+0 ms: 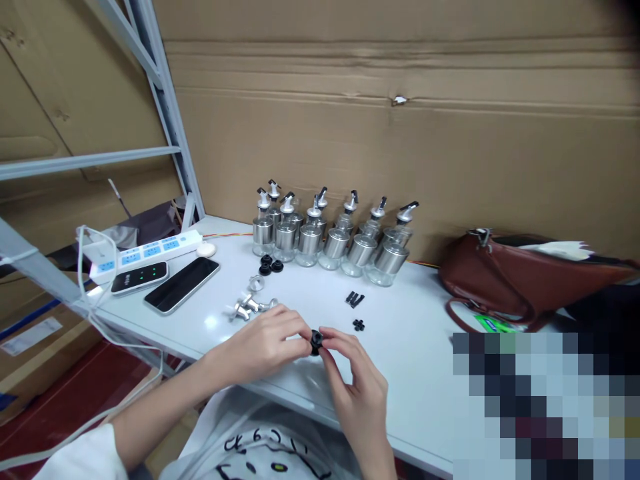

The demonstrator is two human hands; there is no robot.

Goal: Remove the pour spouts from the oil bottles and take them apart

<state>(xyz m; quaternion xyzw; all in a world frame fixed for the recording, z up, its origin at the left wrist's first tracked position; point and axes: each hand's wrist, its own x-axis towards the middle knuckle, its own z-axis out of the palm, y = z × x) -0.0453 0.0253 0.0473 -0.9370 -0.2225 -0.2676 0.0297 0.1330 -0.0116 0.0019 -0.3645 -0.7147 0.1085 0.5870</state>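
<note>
A cardboard wall (400, 153) backs the white surface (420, 313). A brown bag (525, 273) lies at the far right of it, apart from the small parts. A row of glass bottles (335, 243) with steel sleeves and pourer tops stands upright along the back edge, seemingly kept there so the near half stays free for handwork. At the left, a power strip (145, 252), a phone (183, 285) and a small black device (139, 277) lie flat, well aside. Loose metal spouts (249, 308) rest just beyond the left hand (265, 347), black rings (270, 267) sit close to the bottles, and tiny black pieces (355, 299) lie in the middle, all within easy reach, it seems. The black round part (316, 341) is held just above the near edge of the surface, between both hands. The left hand comes in from the left, its fingers (299, 331) curled and pinching the part's side. The right hand (357, 387) rises from below, wrist bent, its fingers (336, 337) pinching the opposite side, a two-sided grip that probably steadies so small a piece.
</note>
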